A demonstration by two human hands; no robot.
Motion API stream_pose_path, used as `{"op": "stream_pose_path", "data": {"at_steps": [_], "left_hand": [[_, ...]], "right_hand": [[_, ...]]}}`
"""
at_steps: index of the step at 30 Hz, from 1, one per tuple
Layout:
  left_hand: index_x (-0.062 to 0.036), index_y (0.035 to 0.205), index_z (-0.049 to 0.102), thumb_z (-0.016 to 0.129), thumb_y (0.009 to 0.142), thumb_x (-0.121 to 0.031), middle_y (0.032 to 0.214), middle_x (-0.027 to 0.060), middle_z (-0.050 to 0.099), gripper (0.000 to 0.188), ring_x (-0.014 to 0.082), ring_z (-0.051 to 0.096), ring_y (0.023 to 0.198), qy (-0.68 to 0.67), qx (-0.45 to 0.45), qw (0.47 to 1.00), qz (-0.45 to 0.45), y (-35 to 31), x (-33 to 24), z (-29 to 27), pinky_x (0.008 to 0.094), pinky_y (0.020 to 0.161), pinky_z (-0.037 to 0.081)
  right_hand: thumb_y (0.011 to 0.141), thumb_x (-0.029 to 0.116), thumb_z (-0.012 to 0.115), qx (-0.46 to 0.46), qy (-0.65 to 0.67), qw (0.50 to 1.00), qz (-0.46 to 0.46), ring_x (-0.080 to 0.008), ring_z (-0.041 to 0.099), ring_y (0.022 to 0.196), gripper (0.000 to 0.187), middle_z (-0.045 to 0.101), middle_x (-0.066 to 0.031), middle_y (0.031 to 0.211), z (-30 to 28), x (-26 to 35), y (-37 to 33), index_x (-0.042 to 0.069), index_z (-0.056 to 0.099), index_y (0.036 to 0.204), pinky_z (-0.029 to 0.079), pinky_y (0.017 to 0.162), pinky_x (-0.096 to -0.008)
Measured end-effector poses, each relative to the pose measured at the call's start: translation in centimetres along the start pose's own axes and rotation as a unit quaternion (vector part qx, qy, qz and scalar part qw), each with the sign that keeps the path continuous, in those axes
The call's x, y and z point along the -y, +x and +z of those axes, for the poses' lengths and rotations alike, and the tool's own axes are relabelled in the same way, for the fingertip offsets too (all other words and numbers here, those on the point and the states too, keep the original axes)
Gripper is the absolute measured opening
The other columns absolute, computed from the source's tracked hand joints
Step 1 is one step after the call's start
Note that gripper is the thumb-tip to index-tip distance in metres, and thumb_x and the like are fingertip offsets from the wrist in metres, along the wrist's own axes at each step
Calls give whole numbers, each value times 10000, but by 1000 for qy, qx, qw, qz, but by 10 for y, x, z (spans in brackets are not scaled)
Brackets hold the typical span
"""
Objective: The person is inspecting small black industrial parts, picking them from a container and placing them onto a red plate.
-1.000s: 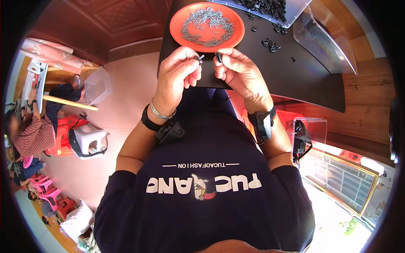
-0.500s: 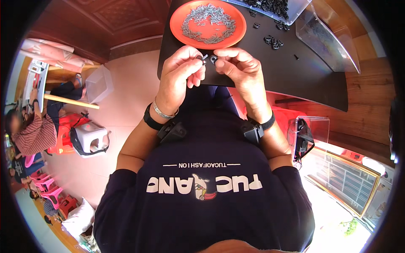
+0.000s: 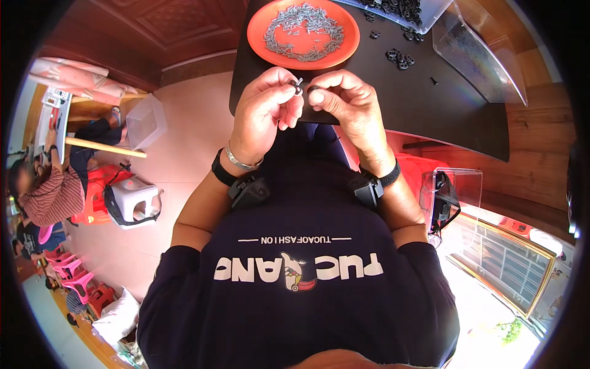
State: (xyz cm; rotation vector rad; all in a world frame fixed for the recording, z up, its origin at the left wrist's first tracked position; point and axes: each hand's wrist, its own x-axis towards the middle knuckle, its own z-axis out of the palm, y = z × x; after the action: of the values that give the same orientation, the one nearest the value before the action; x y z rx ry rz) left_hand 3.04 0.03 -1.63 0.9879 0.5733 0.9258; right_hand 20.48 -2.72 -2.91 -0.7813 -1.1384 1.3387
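Observation:
Near the front edge of the black table [image 3: 424, 114], my left hand [image 3: 268, 101] is closed, with thumb and forefinger pinching a small black plastic piece [image 3: 297, 89]. A thin silver screw [image 3: 300, 81] sticks up from that piece. Just to its right, my right hand [image 3: 347, 101] pinches another small black plastic piece [image 3: 312, 89], mostly covered by the thumb and fingertips. A narrow gap separates the two pieces. Beyond the hands, an orange plate [image 3: 258, 46] bears a ring of many small grey screws [image 3: 307, 21].
A clear bin [image 3: 433, 18] of black pieces stands at the far right, beside a tilted clear plastic lid or box [image 3: 482, 61]. Loose black pieces [image 3: 401, 59] lie on the table. At left, a person in a striped top [image 3: 55, 200] sits near a grey stool [image 3: 134, 200].
My right hand has turned its black piece, so the light round spot that showed on it is hidden. My left hand has tipped slightly, showing more of its piece.

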Motion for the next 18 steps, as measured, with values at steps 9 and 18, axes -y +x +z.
{"op": "stream_pose_path", "data": {"at_steps": [9,18], "left_hand": [[-40,837,550,518,881,-168,633,23,556,139,61,470,510,150,-94,984,-7,-3,-2,1,189,455,338],[-22,810,539,525,873,-110,619,2,514,109,53,441,536,214,-73,974,8,-3,-1,1,199,484,337]], "right_hand": [[873,79,623,-79,68,988,114,-112,627,735,187,667,-65,874,-7,6,9,6,638,1045,522,671,-233],[867,75,630,-61,15,992,113,-106,622,728,187,670,-49,867,-8,11,7,6,647,1041,522,678,-230]]}}
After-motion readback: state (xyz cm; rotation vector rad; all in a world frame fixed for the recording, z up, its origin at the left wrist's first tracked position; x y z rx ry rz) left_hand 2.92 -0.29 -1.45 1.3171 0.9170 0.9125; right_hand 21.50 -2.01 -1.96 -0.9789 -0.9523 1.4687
